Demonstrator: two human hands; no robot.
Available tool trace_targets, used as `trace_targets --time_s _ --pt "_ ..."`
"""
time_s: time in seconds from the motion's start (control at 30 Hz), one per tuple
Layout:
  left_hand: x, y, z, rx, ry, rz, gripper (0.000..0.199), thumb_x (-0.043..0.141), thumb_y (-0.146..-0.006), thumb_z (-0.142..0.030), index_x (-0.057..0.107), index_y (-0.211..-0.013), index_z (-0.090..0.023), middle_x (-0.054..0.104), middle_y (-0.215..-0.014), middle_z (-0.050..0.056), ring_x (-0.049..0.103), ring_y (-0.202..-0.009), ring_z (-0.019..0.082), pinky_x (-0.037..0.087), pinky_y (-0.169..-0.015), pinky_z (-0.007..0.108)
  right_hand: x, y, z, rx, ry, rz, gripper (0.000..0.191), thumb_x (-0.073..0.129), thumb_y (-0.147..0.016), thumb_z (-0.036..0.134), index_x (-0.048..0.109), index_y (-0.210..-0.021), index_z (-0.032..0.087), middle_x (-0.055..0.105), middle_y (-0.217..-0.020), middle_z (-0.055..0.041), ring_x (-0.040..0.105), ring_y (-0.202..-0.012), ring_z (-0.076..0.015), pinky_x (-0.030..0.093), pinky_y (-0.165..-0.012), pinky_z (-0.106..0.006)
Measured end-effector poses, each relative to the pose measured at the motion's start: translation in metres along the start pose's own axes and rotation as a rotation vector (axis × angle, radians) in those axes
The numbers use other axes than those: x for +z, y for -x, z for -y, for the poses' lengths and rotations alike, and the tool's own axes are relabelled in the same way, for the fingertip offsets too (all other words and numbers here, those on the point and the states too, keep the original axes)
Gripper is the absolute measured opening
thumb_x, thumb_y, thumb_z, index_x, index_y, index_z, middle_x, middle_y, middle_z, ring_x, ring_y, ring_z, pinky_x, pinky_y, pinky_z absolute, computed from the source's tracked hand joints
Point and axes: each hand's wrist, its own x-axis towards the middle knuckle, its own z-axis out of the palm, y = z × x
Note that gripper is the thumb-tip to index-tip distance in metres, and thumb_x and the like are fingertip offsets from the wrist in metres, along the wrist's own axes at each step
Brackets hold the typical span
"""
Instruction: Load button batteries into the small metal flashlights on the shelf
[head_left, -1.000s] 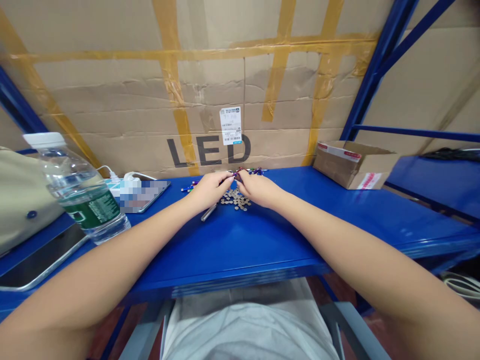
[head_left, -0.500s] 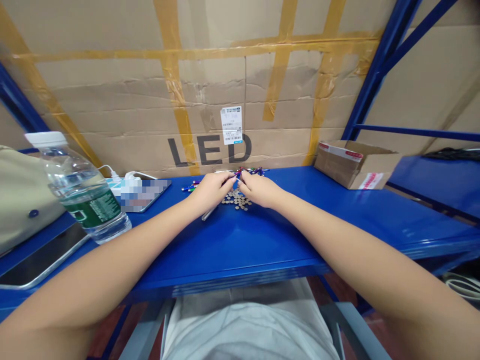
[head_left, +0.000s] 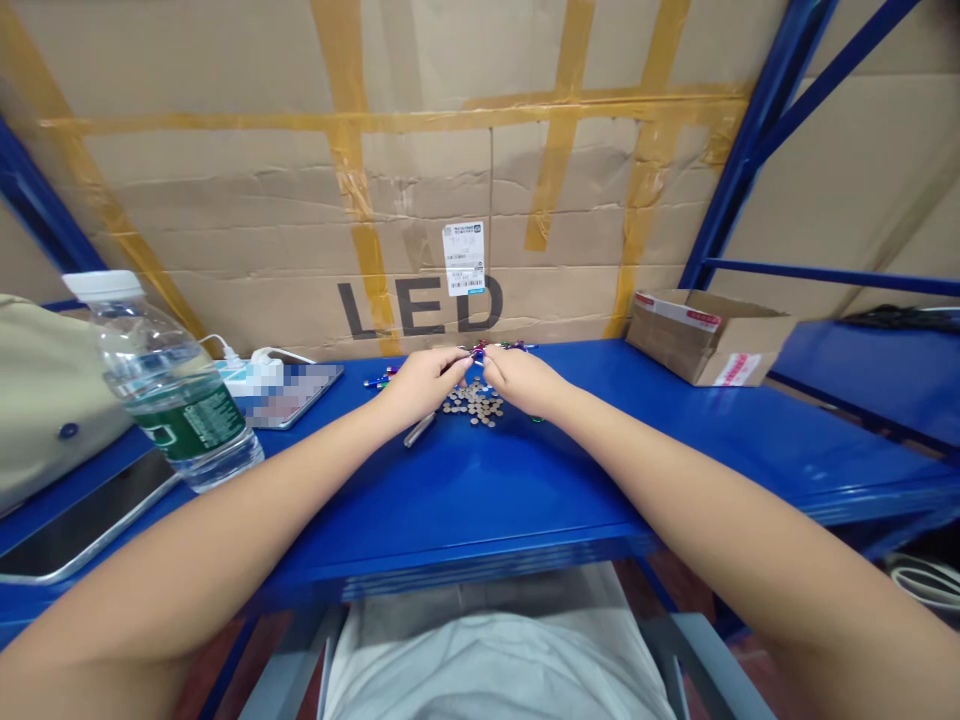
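Observation:
My left hand and my right hand come together over the far half of the blue table, fingertips nearly touching. Both are closed in a pinch, around something small with a pale, slender part; its kind is too small to tell. Below the fingers lies a scatter of small round silver discs, like button cells. A silver stick-like piece rests beside my left wrist. Slim coloured metallic pieces show left of my left hand, and more shiny coloured pieces lie behind the fingers, partly hidden.
A water bottle, a dark phone, a second device and a white power strip stand at left, near a beige bag. An open cardboard box sits at right. A large cardboard sheet closes off the back.
Both hands stay together in nearly the same place, with small finger shifts. A green piece now shows beneath my right wrist. The view has tilted slightly upward.

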Motion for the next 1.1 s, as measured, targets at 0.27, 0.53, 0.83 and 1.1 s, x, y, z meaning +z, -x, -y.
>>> trace_targets --time_s 0.27,0.53,0.83,1.1 --pt "0.003 0.000 -0.001 0.000 -0.092 0.007 0.027 0.043 -0.094 -0.029 0.068 -0.095 -0.017 0.070 -0.079 0.001 0.062 -0.072 0.016 0.046 -0.069 0.026 0.001 -0.002 0.005 0.010 -0.015 -0.009 0.019 0.035 -0.094 0.025 0.051 -0.089 0.016 0.067 -0.092 -0.0150 0.060 -0.078 -0.0234 0.040 -0.069 -0.031" --pt "0.016 0.003 -0.007 0.118 -0.310 0.041 0.024 0.044 -0.095 -0.024 0.065 -0.103 -0.015 0.071 -0.104 0.011 0.065 -0.096 0.025 0.049 -0.084 0.035 0.009 -0.010 0.005 0.225 -0.682 -0.074 0.040 0.010 -0.101 0.035 0.041 -0.078 0.022 0.046 -0.057 0.0008 0.046 -0.052 -0.0160 0.043 -0.060 -0.029" --pt "-0.005 -0.003 0.036 0.006 -0.409 0.023 0.028 0.043 -0.095 -0.029 0.064 -0.108 -0.016 0.070 -0.106 0.012 0.065 -0.099 0.026 0.049 -0.085 0.037 -0.026 0.005 -0.054 0.030 -0.070 0.197 0.024 0.057 -0.084 0.027 0.054 -0.061 0.019 0.055 -0.062 0.0003 0.045 -0.059 -0.0136 0.031 -0.058 -0.027" --pt "-0.004 -0.002 0.039 0.035 -0.431 0.053 0.027 0.045 -0.093 -0.028 0.063 -0.111 -0.017 0.070 -0.110 0.011 0.065 -0.100 0.024 0.049 -0.086 0.035 -0.024 0.004 -0.062 0.102 -0.067 0.331 0.005 0.064 -0.074 0.018 0.066 -0.070 0.019 0.067 -0.075 -0.0032 0.058 -0.070 -0.0170 0.040 -0.065 -0.027"
